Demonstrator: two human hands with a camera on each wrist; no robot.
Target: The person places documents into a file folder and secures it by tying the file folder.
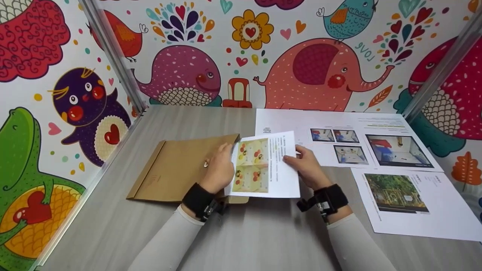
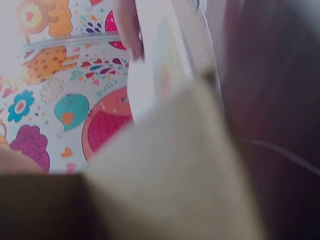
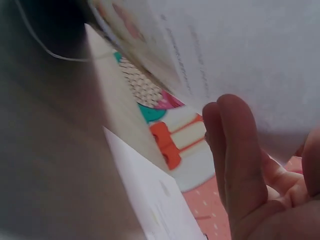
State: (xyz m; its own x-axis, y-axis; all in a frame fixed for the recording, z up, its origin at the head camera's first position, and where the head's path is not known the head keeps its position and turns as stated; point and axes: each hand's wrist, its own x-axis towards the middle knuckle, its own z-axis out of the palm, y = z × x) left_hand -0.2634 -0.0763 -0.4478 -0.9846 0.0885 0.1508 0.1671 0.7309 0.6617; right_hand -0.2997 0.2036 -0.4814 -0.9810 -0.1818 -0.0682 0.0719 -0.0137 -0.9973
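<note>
At ten o'clock on the far left, a wall [image 1: 22, 98] carries a painted crocodile and penguin. Right of it, a brown envelope [image 1: 177, 165] lies on the grey table [image 1: 94, 222], at nine o'clock from the page in the person's hands. The left hand [image 1: 219, 167] grips the envelope near its right edge, a black strap [image 1: 199, 201] around the wrist. Next comes the white page [image 1: 276, 167], raised in front of the person, with a four-part picture of red and yellow shapes and lines of text beside it. Its left edge meets the envelope's right side (how much of it sits inside, I cannot tell). The right hand [image 1: 305, 165] pinches the page at three o'clock, thumb on the printed face and fingers behind. The two hands are apart, with the page between them. At two o'clock from the page, printed paper [image 1: 360, 127] with three small photos and a larger one lies on the table; between three and four o'clock lies another sheet [image 1: 448, 214], showing a leafy green photo.
</note>
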